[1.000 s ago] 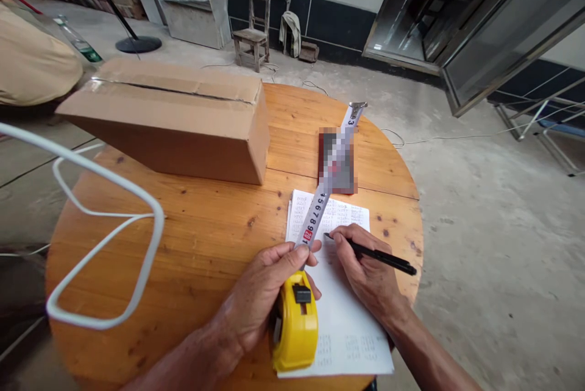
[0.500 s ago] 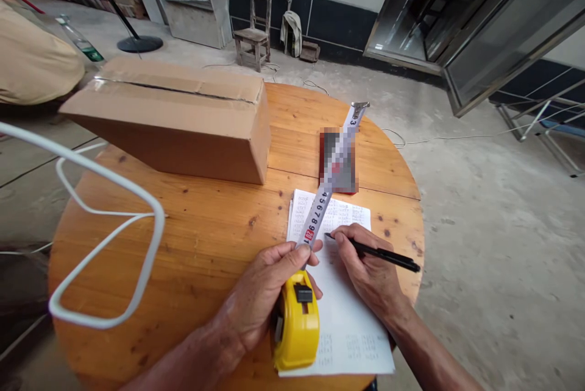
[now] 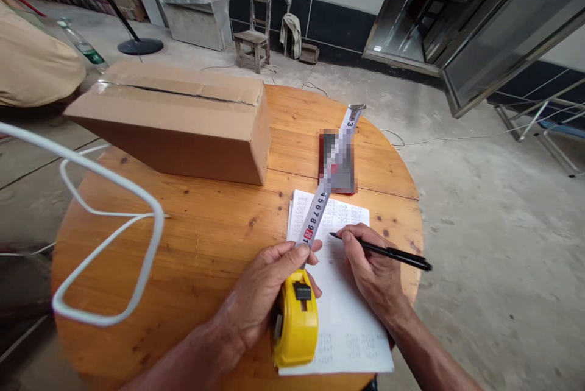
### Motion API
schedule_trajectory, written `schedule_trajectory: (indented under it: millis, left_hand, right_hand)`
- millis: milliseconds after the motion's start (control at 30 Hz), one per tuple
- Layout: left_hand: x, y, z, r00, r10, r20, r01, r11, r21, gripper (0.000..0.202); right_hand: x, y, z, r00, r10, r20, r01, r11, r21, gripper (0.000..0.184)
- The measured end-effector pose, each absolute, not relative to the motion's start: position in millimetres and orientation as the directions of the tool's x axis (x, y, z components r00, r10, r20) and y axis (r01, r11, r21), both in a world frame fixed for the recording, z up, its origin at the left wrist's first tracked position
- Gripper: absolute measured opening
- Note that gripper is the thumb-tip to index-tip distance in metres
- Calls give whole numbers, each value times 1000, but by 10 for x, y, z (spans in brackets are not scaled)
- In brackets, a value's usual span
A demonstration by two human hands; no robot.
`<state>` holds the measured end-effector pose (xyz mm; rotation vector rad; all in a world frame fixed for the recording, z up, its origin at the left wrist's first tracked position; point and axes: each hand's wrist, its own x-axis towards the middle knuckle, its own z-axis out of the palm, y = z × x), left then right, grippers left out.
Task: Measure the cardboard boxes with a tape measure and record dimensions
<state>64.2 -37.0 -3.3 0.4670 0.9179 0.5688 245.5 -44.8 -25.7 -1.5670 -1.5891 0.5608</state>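
Note:
My left hand [image 3: 267, 284] is closed around a yellow tape measure [image 3: 298, 324], its thumb pressing on the white blade [image 3: 315, 214]. The blade sticks out up and to the right, ending in a metal hook over a red-edged, blurred-out object [image 3: 350, 178]. In my right hand [image 3: 372, 266] is a black pen [image 3: 395, 254], its tip at the handwritten lines on a white sheet of paper [image 3: 340, 312]. Rows of figures fill the paper's top and some of its bottom. The left hand and tape case cover its left edge.
A closed cardboard box [image 3: 201, 141] stands at the back left of the round wooden table [image 3: 219, 214]. A bent white tube or frame [image 3: 155, 245] crosses the left foreground. Beyond are a small wooden chair [image 3: 253, 35], a green-labelled bottle [image 3: 86, 50] and an open glass door [image 3: 512, 25].
My right hand and the pen have shifted slightly to the right along the paper. My left hand keeps its hold on the tape measure, nearly still.

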Motion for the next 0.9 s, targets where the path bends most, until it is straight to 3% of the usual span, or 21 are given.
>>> schedule_trajectory:
  millis: [900]
  left_hand:
    - [640, -366, -39, 490, 653, -578, -259, 742, 618, 23]
  right_hand:
    - [2426, -419, -277, 68, 967, 244, 633, 147, -760, 16]
